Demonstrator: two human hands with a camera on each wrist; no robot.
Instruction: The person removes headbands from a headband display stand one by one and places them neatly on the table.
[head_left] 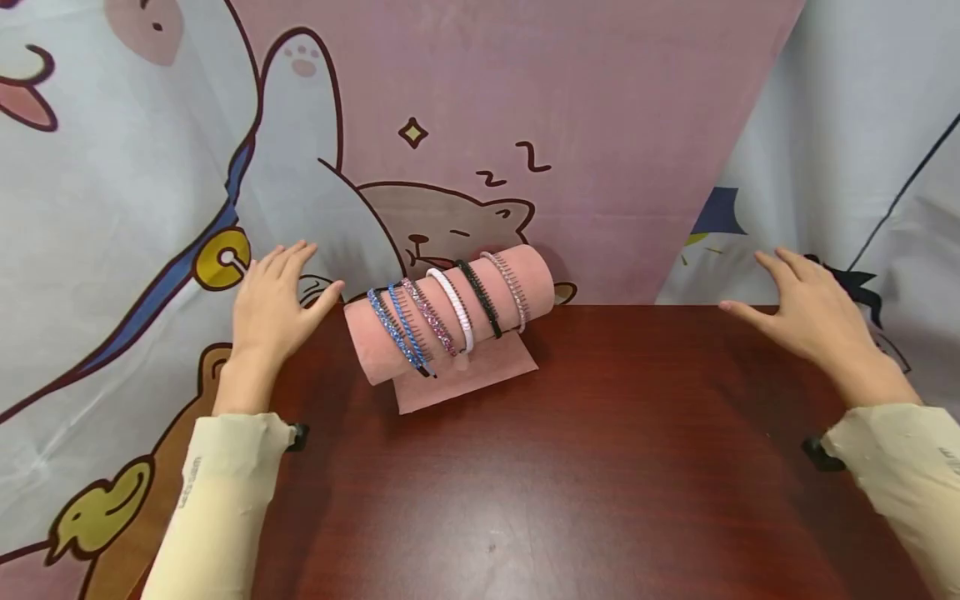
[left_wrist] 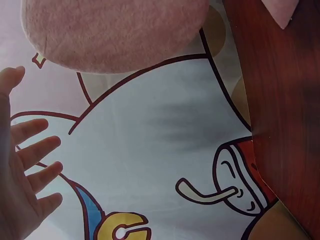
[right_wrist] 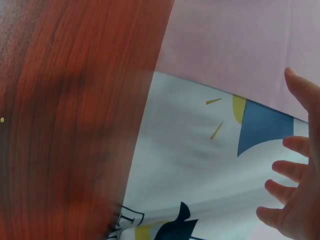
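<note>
A pink plush roll-shaped display stand (head_left: 480, 287) rests on the table with several headbands around it. From left to right come a glittery blue headband (head_left: 395, 333), a blue one (head_left: 408, 325), a pink glitter one (head_left: 429, 318), a white one (head_left: 452, 304), a black one (head_left: 480, 300) and a pale pink one (head_left: 510, 287). My left hand (head_left: 273, 304) is raised just left of the roll, fingers spread, holding nothing. Over the table's right side, my right hand (head_left: 813, 312) hovers with fingers apart and no object in it. The roll's plush end (left_wrist: 115, 35) shows in the left wrist view.
The dark red wooden table (head_left: 525, 483) meets a cartoon-printed curtain (head_left: 615, 150) along its back and left sides. A flat pink base (head_left: 465, 379) extends forward beneath the roll. Black straps with small cameras (head_left: 298, 437) sit on the wrists, over cream sleeves (head_left: 217, 508).
</note>
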